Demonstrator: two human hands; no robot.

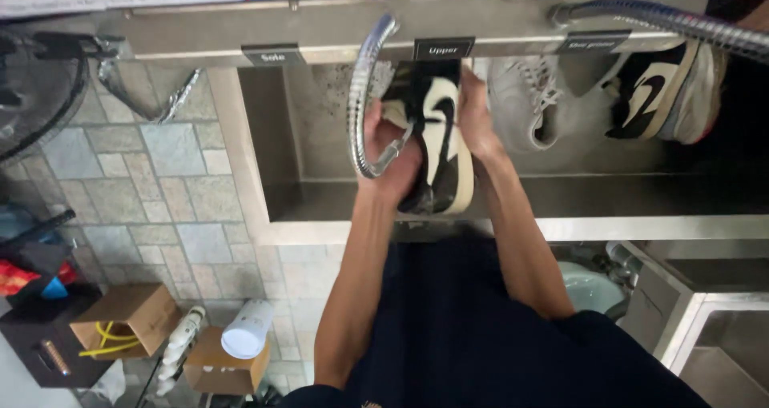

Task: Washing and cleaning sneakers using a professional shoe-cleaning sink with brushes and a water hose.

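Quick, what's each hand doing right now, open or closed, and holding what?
Left hand: closed on the hose, pressed against the shoe.
Right hand: closed on the black-and-white shoe, over the sink.

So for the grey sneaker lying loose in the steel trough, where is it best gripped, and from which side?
Probably at the heel collar. The grey sneaker lies with its opening turned toward the person and its laces above, so a hand from the near side could hook fingers inside. The right hand is closest but holds the black and white shoe.
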